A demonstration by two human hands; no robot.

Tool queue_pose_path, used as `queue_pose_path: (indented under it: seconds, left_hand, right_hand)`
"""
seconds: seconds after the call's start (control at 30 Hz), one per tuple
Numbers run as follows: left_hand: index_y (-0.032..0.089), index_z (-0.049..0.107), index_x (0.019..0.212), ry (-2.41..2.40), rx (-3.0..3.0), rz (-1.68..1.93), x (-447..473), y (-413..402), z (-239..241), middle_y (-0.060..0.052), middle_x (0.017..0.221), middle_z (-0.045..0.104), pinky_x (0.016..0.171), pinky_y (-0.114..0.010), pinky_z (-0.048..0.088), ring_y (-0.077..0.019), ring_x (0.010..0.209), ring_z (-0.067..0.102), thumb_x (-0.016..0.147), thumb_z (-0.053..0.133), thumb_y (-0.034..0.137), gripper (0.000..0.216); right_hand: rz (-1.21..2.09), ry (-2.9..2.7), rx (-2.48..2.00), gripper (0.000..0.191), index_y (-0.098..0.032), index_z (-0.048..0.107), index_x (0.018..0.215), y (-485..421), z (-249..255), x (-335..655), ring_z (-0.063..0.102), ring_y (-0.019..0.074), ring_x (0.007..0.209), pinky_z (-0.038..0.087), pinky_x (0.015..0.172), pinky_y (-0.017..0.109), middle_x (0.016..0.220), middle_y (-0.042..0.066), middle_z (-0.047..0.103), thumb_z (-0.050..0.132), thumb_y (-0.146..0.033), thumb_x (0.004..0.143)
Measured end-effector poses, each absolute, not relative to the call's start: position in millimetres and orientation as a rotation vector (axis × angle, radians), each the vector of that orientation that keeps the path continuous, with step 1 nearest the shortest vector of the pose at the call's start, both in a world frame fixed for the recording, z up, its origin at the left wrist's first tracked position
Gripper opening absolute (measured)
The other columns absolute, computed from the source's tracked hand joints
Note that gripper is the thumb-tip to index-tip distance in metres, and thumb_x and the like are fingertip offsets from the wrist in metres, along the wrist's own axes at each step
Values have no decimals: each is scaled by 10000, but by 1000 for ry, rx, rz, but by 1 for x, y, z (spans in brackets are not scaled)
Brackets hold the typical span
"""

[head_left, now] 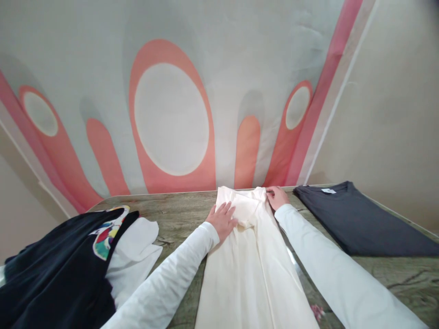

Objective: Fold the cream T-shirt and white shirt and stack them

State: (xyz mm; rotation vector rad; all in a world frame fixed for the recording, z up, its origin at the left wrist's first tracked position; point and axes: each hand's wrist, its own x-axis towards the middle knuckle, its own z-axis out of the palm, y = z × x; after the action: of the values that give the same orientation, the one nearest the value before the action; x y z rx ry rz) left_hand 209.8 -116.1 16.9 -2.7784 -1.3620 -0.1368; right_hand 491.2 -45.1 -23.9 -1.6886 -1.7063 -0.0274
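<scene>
A cream shirt [240,274] lies lengthwise on the wooden-patterned table, its sides folded inward into a long strip. Its far end, with a folded-over flap, reaches the table's back edge, while the near end runs out of view at the bottom. My left hand [222,220] rests flat on the upper left of the shirt, fingers spread. At the far right corner, my right hand [277,197] is closed with its fingertips on the shirt's edge.
To the right lies a folded dark grey T-shirt [366,224]. A black garment with a colourful print [61,265] and a white cloth [137,242] are heaped on the left. Behind the table [171,210] stands a wall with a pink pattern [222,91].
</scene>
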Motion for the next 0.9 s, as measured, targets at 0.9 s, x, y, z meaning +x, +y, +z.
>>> queue_pose_path:
  seconds: [0.9]
  left_hand:
    - [234, 326, 1280, -1117, -2998, -49, 306, -66, 25, -43, 1391, 290, 990, -502, 218, -215, 1279, 216, 886, 254, 319, 410]
  right_hand:
    - [404, -1797, -1279, 371, -168, 544, 1076, 20, -50, 531, 583, 134, 857, 441, 813, 310, 891, 41, 644, 475, -102, 718]
